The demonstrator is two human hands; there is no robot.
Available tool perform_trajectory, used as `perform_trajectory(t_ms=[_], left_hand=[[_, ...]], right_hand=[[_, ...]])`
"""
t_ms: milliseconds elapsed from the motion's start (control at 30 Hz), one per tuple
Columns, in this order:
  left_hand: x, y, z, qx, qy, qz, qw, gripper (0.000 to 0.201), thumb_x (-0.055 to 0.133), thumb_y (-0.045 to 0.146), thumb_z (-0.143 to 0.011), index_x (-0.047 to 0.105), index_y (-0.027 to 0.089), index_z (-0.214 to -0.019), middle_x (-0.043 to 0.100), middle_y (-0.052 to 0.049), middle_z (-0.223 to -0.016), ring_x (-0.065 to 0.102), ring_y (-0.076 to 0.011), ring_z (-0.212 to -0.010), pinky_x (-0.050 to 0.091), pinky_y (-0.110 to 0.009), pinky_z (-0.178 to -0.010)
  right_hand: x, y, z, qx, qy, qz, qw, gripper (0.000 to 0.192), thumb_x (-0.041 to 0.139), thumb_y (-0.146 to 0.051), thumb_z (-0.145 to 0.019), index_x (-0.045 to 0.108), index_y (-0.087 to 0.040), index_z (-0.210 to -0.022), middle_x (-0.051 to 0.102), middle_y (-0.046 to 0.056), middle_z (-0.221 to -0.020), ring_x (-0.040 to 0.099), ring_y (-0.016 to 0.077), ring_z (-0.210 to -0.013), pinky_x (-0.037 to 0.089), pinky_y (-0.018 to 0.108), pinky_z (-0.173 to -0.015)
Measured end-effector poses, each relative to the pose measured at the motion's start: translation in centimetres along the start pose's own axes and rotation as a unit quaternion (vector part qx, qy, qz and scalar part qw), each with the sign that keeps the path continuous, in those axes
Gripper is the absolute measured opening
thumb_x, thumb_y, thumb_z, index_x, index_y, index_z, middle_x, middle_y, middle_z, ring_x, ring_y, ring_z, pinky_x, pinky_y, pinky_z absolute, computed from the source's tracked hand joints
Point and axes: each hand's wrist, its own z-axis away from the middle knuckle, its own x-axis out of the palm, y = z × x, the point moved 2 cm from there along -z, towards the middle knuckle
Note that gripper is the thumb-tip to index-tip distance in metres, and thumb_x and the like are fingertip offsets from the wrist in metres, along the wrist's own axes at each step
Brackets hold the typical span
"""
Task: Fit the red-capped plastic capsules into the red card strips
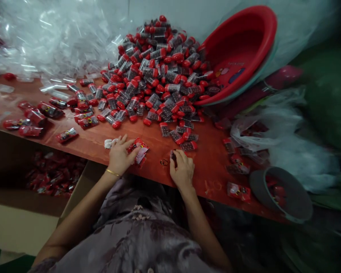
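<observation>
From my remote seat, the table carries a heap of red-capped vials at twelve o'clock, a tipped red basin at one o'clock. I judge this the packing step: my left hand pins a red packet flat, fingers pressed on it; my right hand pinches what looks like a vial, blurred. Next calls for sliding vial into packet.

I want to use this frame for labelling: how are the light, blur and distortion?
Head view: dim, warm light; the left hand, right hand and red-capped vial pile read fairly sharp; the right edge beyond the red basin smears into blur; glare on the clear plastic heap; the table edge slants, wide-angle.
</observation>
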Motion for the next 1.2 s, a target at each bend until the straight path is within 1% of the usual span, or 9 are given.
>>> perform_trajectory(t_ms=[67, 200, 400, 633, 700, 800, 933, 1067, 1200], left_hand=[[1.7, 0.4, 0.4, 0.077, -0.062, -0.165, 0.981, 0.026, 0.068, 0.037, -0.073, 0.073, 0.024, -0.096, 0.060, -0.011, -0.126, 0.040, -0.0353, -0.130, 0.019, -0.055, -0.109], [1.9, -0.6, -0.4, 0.084, -0.099, -0.301, 0.945, 0.022, 0.057, 0.037, -0.083, 0.075, 0.027, -0.091, 0.062, -0.009, -0.124, 0.038, -0.0371, -0.131, 0.022, -0.058, -0.106], [0.8, -0.6, -0.2, 0.116, -0.046, -0.283, 0.951, 0.025, 0.054, 0.039, -0.085, 0.074, 0.028, -0.094, 0.063, -0.007, -0.123, 0.044, -0.0347, -0.127, 0.024, -0.057, -0.105], [0.7, 3.5, 2.0, 0.199, 0.003, -0.177, 0.964, 0.020, 0.062, 0.034, -0.079, 0.073, 0.029, -0.095, 0.062, -0.006, -0.125, 0.040, -0.0321, -0.131, 0.017, -0.056, -0.110], [0.7, 3.9, 2.5, 0.149, 0.010, -0.087, 0.985, 0.029, 0.066, 0.033, -0.076, 0.070, 0.026, -0.104, 0.060, -0.007, -0.127, 0.041, -0.0309, -0.130, 0.019, -0.053, -0.111], [1.2, 3.6, 3.0, -0.033, -0.009, 0.142, 0.989, 0.045, 0.073, 0.039, -0.068, 0.067, 0.019, -0.108, 0.066, -0.010, -0.117, 0.055, -0.0288, -0.117, 0.039, -0.043, -0.101], [2.8, 3.6, 3.8, -0.242, -0.114, 0.363, 0.892, 0.041, 0.079, 0.044, -0.056, 0.071, 0.013, -0.081, 0.072, -0.007, -0.081, 0.065, -0.0188, -0.076, 0.052, -0.029, -0.073], [3.5, 4.0, 3.9, -0.323, -0.088, 0.434, 0.836, 0.039, 0.085, 0.034, -0.046, 0.070, 0.013, -0.074, 0.070, -0.003, -0.072, 0.062, -0.0122, -0.064, 0.050, -0.024, -0.063], [3.4, 3.8, 3.1, -0.356, -0.082, 0.452, 0.814, 0.034, 0.086, 0.030, -0.045, 0.063, 0.013, -0.064, 0.068, -0.002, -0.068, 0.062, -0.0112, -0.062, 0.051, -0.024, -0.064]], right_hand=[[0.2, 0.0, 0.2, -0.009, 0.012, -0.011, 1.000, 0.035, 0.048, -0.029, -0.087, 0.059, -0.016, -0.118, 0.060, 0.010, -0.122, 0.050, 0.0230, -0.090, 0.039, 0.034, -0.078], [0.5, 0.4, 0.3, -0.023, 0.033, -0.019, 0.999, 0.034, 0.049, -0.031, -0.088, 0.060, -0.016, -0.117, 0.061, 0.010, -0.120, 0.051, 0.0224, -0.087, 0.040, 0.034, -0.077], [-0.7, -0.7, 0.5, -0.001, 0.120, -0.094, 0.988, 0.026, 0.052, -0.033, -0.087, 0.065, -0.018, -0.103, 0.065, 0.011, -0.104, 0.056, 0.0229, -0.092, 0.039, 0.038, -0.084], [-0.2, -7.1, -2.1, 0.072, -0.046, -0.446, 0.891, 0.035, 0.050, -0.043, -0.087, 0.062, -0.016, -0.106, 0.068, 0.006, -0.091, 0.060, 0.0162, -0.076, 0.047, 0.027, -0.070], [0.1, -7.9, -2.9, 0.093, -0.051, -0.461, 0.881, 0.034, 0.046, -0.043, -0.089, 0.065, -0.015, -0.091, 0.067, 0.003, -0.075, 0.058, 0.0143, -0.066, 0.045, 0.025, -0.063], [0.2, -8.1, -3.2, 0.094, -0.031, -0.454, 0.886, 0.037, 0.041, -0.041, -0.091, 0.063, -0.015, -0.077, 0.062, 0.001, -0.063, 0.055, 0.0127, -0.058, 0.042, 0.023, -0.057], [-0.1, -8.1, -2.3, 0.076, -0.009, -0.421, 0.904, 0.037, 0.039, -0.041, -0.091, 0.060, -0.016, -0.072, 0.062, 0.003, -0.065, 0.055, 0.0141, -0.060, 0.042, 0.025, -0.059], [-0.6, -7.9, -2.2, 0.048, -0.008, -0.379, 0.924, 0.038, 0.036, -0.040, -0.093, 0.060, -0.017, -0.073, 0.063, 0.005, -0.068, 0.056, 0.0161, -0.065, 0.044, 0.027, -0.063], [-1.4, -5.5, -3.0, 0.034, -0.004, -0.319, 0.947, 0.035, 0.039, -0.038, -0.091, 0.064, -0.016, -0.097, 0.066, 0.011, -0.093, 0.058, 0.0216, -0.089, 0.043, 0.035, -0.082]])
